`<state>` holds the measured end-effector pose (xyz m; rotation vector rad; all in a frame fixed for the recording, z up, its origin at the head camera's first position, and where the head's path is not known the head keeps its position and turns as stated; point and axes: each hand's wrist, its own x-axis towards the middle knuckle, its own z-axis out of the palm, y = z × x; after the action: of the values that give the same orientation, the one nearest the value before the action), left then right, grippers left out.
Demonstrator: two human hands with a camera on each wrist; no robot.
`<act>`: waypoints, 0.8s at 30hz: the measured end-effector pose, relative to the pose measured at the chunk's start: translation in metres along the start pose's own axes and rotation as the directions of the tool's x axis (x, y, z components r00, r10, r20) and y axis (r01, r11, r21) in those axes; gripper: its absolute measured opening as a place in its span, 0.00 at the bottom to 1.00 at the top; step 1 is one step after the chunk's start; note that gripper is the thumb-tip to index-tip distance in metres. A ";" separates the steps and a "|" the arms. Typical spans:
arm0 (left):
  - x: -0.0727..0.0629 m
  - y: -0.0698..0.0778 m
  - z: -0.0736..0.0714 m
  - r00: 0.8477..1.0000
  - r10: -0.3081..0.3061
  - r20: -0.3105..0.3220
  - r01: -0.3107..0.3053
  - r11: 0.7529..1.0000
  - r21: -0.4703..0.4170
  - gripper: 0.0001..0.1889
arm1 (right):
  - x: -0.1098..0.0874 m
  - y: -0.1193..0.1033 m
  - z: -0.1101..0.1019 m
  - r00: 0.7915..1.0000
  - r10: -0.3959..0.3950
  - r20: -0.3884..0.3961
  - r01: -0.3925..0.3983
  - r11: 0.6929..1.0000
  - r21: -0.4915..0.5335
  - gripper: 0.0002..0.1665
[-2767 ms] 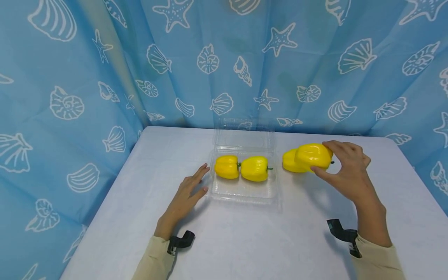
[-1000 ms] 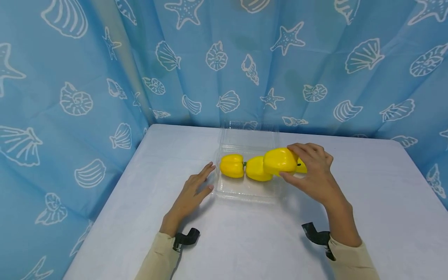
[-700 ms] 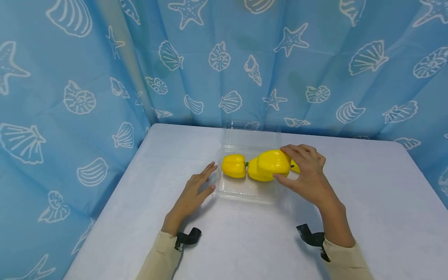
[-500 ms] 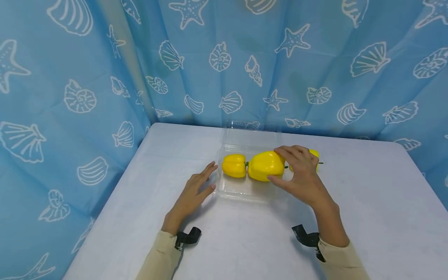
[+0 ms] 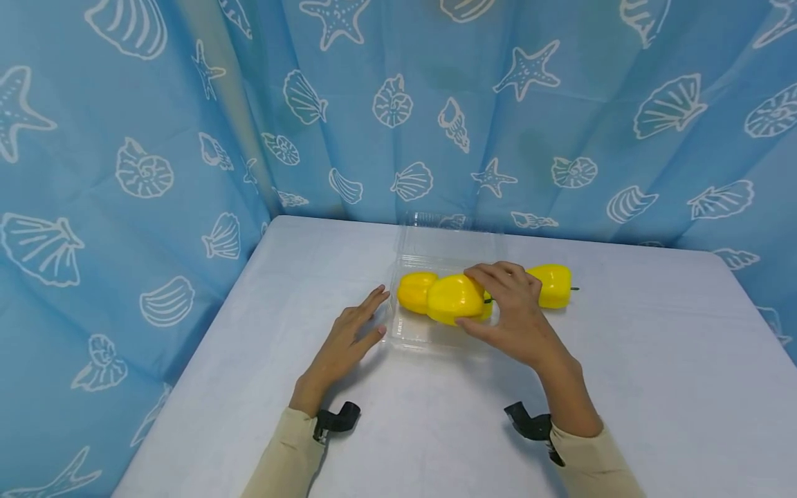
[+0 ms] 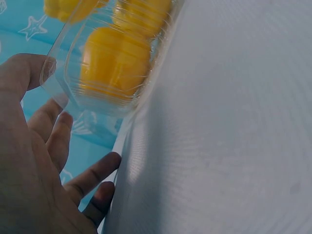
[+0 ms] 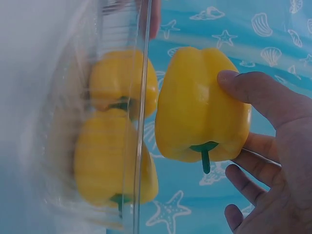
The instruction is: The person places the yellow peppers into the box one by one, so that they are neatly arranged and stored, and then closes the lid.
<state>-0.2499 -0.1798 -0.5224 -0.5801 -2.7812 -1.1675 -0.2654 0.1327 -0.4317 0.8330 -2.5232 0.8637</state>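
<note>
My right hand (image 5: 513, 311) grips a yellow bell pepper (image 5: 454, 299) between thumb and fingers, above a clear plastic clamshell box (image 5: 429, 340). In the right wrist view the held pepper (image 7: 202, 107) hangs over the box rim, its green stem toward the camera. Two yellow peppers lie in the box: the left one (image 5: 414, 290) is partly covered by the held one, and the other (image 7: 109, 161) is mostly hidden in the head view. My left hand (image 5: 342, 346) is at the box's left side, fingers spread; in the left wrist view its thumb touches the clear rim (image 6: 61, 58).
Another yellow bell pepper (image 5: 554, 286) lies on the white tabletop (image 5: 423, 429) right of the box, partly behind my right hand. The box's lid (image 5: 451, 242) stands open toward the back. A blue curtain (image 5: 349, 104) with white shells hangs behind the table.
My right hand has carried the held pepper leftward from the table's right side to over the box, uncovering the pepper on the table. The left hand stays beside the box.
</note>
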 end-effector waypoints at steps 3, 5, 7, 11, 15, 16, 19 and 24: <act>0.000 -0.001 0.000 1.000 0.001 0.000 -0.001 1.000 -0.001 0.31 | 0.001 -0.003 0.004 1.000 0.009 0.010 -0.009 1.000 0.012 0.41; -0.001 -0.002 0.000 1.000 -0.001 0.001 0.001 1.000 0.000 0.31 | 0.001 -0.006 0.007 1.000 0.010 0.013 -0.011 1.000 0.019 0.41; -0.001 -0.003 0.000 1.000 -0.002 0.002 0.002 1.000 -0.001 0.31 | 0.002 -0.010 0.010 1.000 0.010 0.014 -0.010 1.000 0.027 0.40; -0.002 -0.005 0.000 1.000 0.002 0.005 -0.002 1.000 0.000 0.31 | 0.002 -0.016 0.018 1.000 0.010 0.020 -0.011 0.999 0.037 0.40; -0.002 -0.005 0.001 1.000 -0.005 0.009 0.005 1.000 0.003 0.31 | 0.002 -0.019 0.025 0.999 0.019 0.039 -0.021 0.999 0.043 0.41; -0.003 -0.005 0.001 1.000 -0.006 0.009 0.006 1.000 0.000 0.31 | 0.002 -0.020 0.026 0.999 0.021 0.045 -0.023 0.999 0.045 0.41; -0.003 -0.005 0.001 1.000 -0.012 0.005 0.012 1.000 -0.003 0.31 | 0.002 -0.023 0.031 0.998 0.028 0.060 -0.031 0.999 0.040 0.42; -0.002 -0.005 0.001 1.000 -0.020 -0.001 0.020 1.000 0.000 0.31 | 0.003 -0.026 0.036 0.998 0.018 0.061 -0.021 0.999 0.036 0.43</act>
<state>-0.2495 -0.1830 -0.5265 -0.5527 -2.7926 -1.1705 -0.2558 0.0916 -0.4464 0.8596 -2.5786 0.9072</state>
